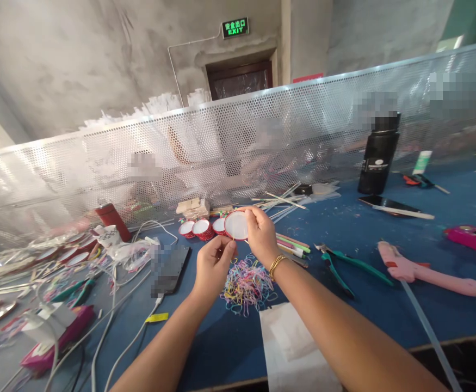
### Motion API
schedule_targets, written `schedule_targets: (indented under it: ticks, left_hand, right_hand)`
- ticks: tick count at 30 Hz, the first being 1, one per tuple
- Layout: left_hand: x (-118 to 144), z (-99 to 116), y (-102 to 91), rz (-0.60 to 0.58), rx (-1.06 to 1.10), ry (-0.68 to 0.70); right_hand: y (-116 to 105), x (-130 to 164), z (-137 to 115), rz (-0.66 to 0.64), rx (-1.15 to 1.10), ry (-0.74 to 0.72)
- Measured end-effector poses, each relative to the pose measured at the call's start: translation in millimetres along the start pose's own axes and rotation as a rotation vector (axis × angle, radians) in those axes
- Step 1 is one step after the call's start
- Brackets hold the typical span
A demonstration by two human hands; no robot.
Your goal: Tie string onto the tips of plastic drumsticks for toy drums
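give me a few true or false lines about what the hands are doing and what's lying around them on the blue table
1. The right hand holds a white round disc with a red rim. True.
2. The left hand lies flat on the phone. False: it is raised, fingertips by the disc's lower edge; the dark phone lies to its left.
3. A heap of coloured rubber bands lies beneath the hands. True.
4. The black bottle lies on its side. False: it stands upright near the mesh screen.
5. The green-handled pliers are in the right hand. False: they lie on the table.
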State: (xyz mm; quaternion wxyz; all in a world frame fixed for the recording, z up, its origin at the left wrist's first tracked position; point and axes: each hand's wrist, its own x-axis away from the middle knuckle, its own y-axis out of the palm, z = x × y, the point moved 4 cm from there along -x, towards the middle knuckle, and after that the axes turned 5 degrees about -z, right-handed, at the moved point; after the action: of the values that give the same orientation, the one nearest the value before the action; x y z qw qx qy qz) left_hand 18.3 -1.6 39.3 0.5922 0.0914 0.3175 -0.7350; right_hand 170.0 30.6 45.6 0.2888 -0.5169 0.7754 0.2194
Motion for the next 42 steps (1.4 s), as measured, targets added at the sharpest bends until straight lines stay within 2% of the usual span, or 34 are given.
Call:
schedule_targets:
  ticks: [12, 18, 23, 27, 37, 42]
  left_hand:
    - [-0.1, -1.1, -1.8, 0.014, -0.053, 0.014]
    - [-4.7, -10.8, -4.2, 0.059, 0.184, -0.154]
    - [-9.3, -17.5, -15.1, 0.189, 0.369, -0.250]
    - [-10.5, -15.6, -22.9, 0.267, 0.398, -0.227]
    - [-10.4, -12.5, -30.9, 0.249, 0.356, -0.120]
    - [-11.9, -12.9, -32.1, 0.268, 0.333, -0.100]
  right_hand:
    - [-0.2, -0.8, 3.1, -0.006, -0.097, 0.010]
    - [3.1, 0.1, 2.5, -0.097, -0.130, 0.008]
    - [7.3, 2.9, -3.3, -0.196, -0.087, -0.047]
    - [10.6, 5.4, -6.2, -0.278, -0.058, -0.067]
    - [15.7, 11.3, -12.5, -0.442, -0.040, -0.121]
    - [17.5, 12.1, -12.3, -0.470, -0.054, -0.102]
